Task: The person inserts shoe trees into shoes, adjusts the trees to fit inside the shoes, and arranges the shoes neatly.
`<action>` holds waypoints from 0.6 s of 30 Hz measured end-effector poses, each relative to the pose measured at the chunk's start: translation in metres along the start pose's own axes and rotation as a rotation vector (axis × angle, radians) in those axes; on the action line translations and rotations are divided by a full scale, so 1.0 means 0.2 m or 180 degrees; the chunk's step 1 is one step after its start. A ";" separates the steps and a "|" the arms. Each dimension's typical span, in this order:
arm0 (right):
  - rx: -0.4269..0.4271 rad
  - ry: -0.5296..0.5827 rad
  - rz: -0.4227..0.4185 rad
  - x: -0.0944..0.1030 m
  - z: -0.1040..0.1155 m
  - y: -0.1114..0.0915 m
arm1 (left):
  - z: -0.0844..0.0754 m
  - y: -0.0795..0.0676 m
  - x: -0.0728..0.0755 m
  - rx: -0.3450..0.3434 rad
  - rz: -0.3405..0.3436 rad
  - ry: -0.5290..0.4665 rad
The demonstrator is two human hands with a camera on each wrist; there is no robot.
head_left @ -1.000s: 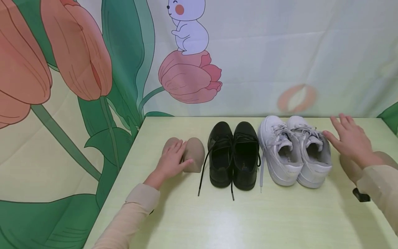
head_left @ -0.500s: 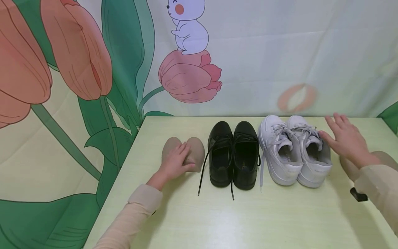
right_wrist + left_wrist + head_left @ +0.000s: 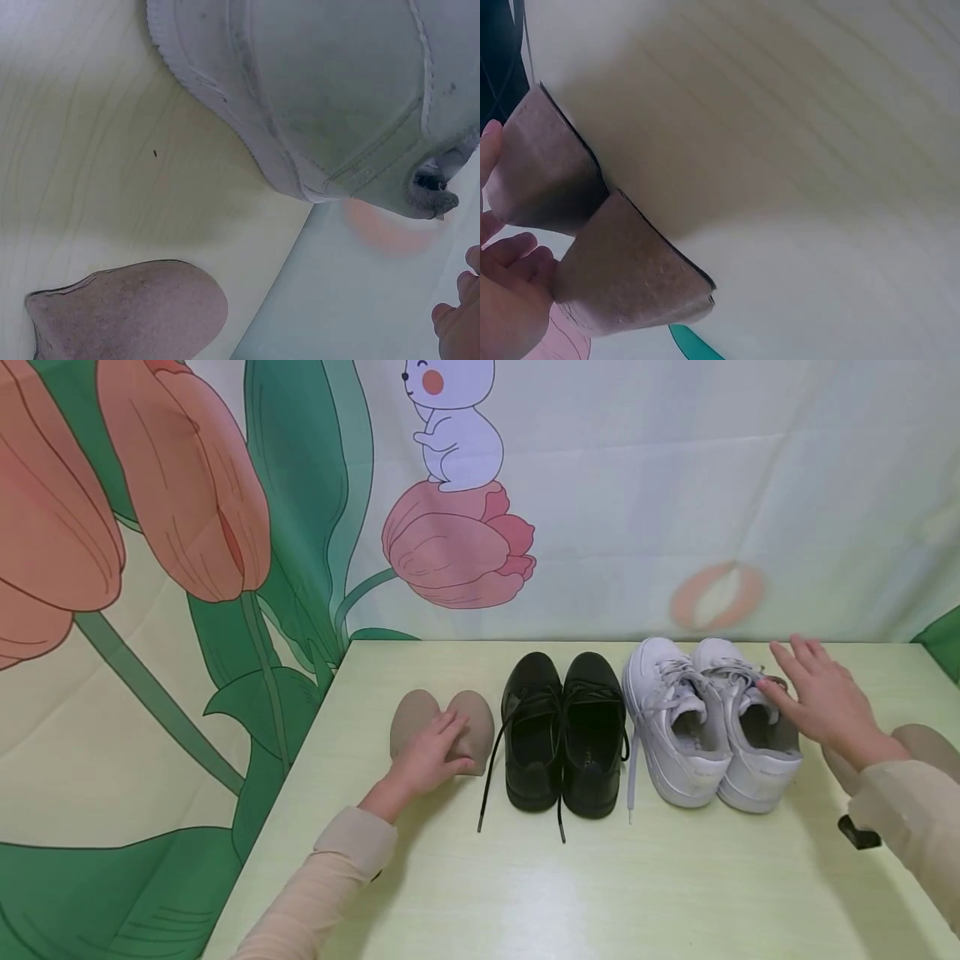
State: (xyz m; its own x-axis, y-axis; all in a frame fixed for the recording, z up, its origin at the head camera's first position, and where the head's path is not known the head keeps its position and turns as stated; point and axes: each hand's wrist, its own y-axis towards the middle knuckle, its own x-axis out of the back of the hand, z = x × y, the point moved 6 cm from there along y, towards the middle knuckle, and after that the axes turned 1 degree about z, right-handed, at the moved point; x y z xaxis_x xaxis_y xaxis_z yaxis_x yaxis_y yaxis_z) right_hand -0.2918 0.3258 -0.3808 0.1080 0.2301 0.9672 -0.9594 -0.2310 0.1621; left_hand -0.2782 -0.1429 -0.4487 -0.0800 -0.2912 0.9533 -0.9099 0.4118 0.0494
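Observation:
My left hand (image 3: 429,758), fingers extended, lies over a pair of beige, round-ended hollow toe-shaped shells (image 3: 412,714) on the left of the table. In the left wrist view, its fingertips are right at the two brown shells (image 3: 634,270), whose cut ends show a dark edge. At the right, my right hand (image 3: 825,697) is spread above the outer side of the white lace-up sneakers (image 3: 667,768), holding nothing. Its thumb overlaps the right sneaker's opening in the head view. More beige shells (image 3: 930,747) lie beyond my right wrist, partly hidden by hand and sleeve.
Between the hands, black lace-up shoes (image 3: 534,672) stand beside the sneakers, toes toward the back, with loose laces trailing forward. A printed cloth backdrop (image 3: 615,502) hangs behind the pale table (image 3: 570,893). A small black piece (image 3: 857,833) shows under the right sleeve.
My left hand has shifted slightly right and toward me across the beige shells. My right hand has moved left, further over the white sneaker. The shoes have stayed put.

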 end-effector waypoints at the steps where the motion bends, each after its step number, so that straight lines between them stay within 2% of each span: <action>1: 0.0013 0.0001 -0.0005 0.00 0.01 0.00 | 0.00 0.00 0.00 0.0012 0.0003 -0.0014; 5: 0.0038 0.0016 -0.0017 0.00 0.02 0.00 | -0.01 0.00 -0.02 0.0080 0.0014 -0.0071; 14: 0.0121 0.0048 -0.0037 -0.01 0.05 0.00 | -0.03 0.01 -0.03 0.0195 -0.0147 -0.0230; 18: 0.0171 0.0076 -0.0069 0.00 0.07 0.01 | -0.03 0.01 -0.04 0.0321 -0.0192 -0.0350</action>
State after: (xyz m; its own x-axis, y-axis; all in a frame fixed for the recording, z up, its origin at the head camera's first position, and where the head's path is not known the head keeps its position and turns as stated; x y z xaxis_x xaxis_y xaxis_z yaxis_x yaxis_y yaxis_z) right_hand -0.2896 0.3114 -0.3781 0.1218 0.2579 0.9585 -0.9414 -0.2760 0.1939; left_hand -0.2771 -0.1353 -0.4539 -0.0631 -0.4078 0.9109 -0.9502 0.3037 0.0702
